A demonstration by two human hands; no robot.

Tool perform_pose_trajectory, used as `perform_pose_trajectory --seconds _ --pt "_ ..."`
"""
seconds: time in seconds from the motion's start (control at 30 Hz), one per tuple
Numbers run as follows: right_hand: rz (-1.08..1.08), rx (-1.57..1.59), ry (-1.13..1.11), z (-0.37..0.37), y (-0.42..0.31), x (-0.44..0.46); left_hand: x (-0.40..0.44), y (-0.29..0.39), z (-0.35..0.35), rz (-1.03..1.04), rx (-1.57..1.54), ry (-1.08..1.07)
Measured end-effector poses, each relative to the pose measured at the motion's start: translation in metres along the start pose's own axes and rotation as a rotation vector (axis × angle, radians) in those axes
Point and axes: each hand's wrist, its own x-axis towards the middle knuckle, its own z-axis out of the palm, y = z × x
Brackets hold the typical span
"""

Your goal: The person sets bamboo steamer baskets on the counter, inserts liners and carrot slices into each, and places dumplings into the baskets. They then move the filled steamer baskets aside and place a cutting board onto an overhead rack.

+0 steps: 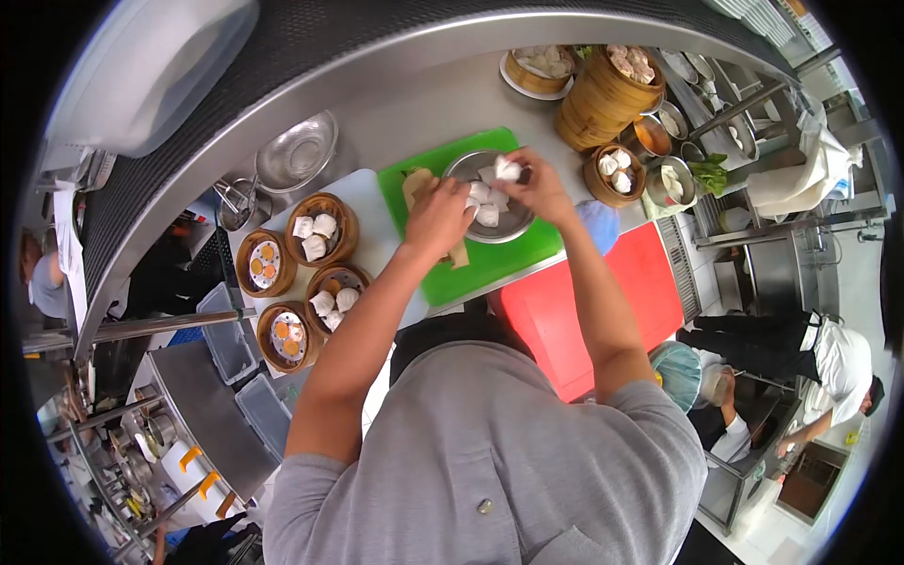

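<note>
Dumpling (508, 169) pinched between thumb and fingers of right hand (540, 191), held over metal bowl (516, 229). Left hand (438, 215) at bowl's left edge, above brown strip (459, 255); cannot tell whether its fingers close on anything. More white pieces (487, 216) inside bowl. Bowl rests on green board (535, 256). Leftward, pale board (377, 226) with four bamboo steamers (353, 224); far right, taller steamer stack (591, 108).

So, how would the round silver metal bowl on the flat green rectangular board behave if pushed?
The bowl looks like shiny metal, so probably stiff. It may slide, since the board lies flat beneath. The small white pieces inside could shift, seeming loosely piled.
</note>
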Motion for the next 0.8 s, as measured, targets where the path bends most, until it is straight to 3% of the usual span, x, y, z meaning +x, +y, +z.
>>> perform_pose_trajectory --seconds 0.07,0.1,0.27,0.4,0.47,0.53,0.6,0.63,0.7,0.73,0.8 --pt "0.063 0.346 0.188 -0.01 0.021 -0.002 0.012 -0.004 0.02 0.044 0.462 -0.227" --pt "0.082 0.299 0.222 -0.016 0.022 -0.005 0.017 -0.01 0.035 0.085 0.6 -0.259" --pt "0.061 0.28 0.145 -0.012 0.03 -0.014 0.031 0.003 0.047 -0.015 0.685 -0.325" --pt "0.044 0.356 0.195 -0.008 0.029 -0.01 0.037 -0.018 0.068 -0.074 0.405 -0.225" --pt "0.065 0.384 0.253 -0.004 0.03 -0.007 0.037 -0.029 0.073 0.016 0.352 -0.199" --pt "0.054 0.403 0.284 0.001 0.033 -0.002 0.023 -0.068 0.121 0.316 0.355 0.277" --pt "0.062 0.297 0.301 0.003 0.046 0.006 0.029 -0.042 0.093 0.168 0.358 0.02" --pt "0.044 0.282 0.274 0.007 0.051 0.012 0.031 -0.04 0.094 0.148 0.36 -0.001" --pt "-0.043 0.361 0.49 0.02 0.062 0.02 0.029 -0.036 0.084 0.147 0.349 -0.053" --pt "-0.005 0.372 0.53 0.022 0.065 0.023 0.034 -0.03 0.074 0.089 0.386 -0.18" --pt "-0.013 0.311 0.552 0.023 0.073 0.028 0.042 -0.032 0.082 0.086 0.458 -0.207"
